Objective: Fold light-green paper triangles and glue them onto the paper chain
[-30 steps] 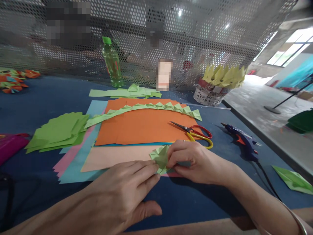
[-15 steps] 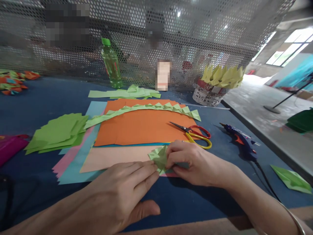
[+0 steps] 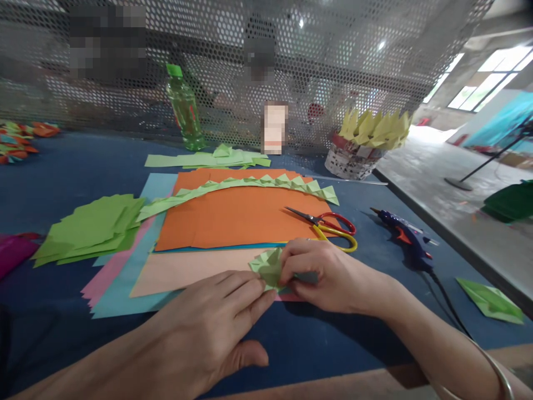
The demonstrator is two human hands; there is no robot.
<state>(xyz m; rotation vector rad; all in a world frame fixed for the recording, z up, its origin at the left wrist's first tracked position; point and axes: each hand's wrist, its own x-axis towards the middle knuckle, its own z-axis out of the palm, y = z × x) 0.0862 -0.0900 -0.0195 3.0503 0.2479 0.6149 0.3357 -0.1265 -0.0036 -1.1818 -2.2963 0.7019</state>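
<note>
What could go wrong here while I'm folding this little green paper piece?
The open scissors lie just behind your right hand, so a backward slip might catch the blades. The folded green piece sits on loose stacked sheets, which may slide under your left hand and skew the crease.

Between the left hand [image 3: 204, 333] and the right hand [image 3: 328, 275] lies a pale green folded paper piece [image 3: 268, 268]. Beyond the hands, a peach paper sheet [image 3: 195, 268] overlaps a bright orange paper sheet [image 3: 241, 216], with light blue paper [image 3: 125, 294] and pink paper [image 3: 106, 278] showing to the left hand's far side. Just past the right hand lie scissors with red and yellow handles [image 3: 335, 228]. Further right is a dark blue glue gun with an orange trigger [image 3: 406, 239]. The dark blue table cloth [image 3: 325, 344] is plain. A lime green stack of paper squares [image 3: 89, 228] lies well left.
</note>
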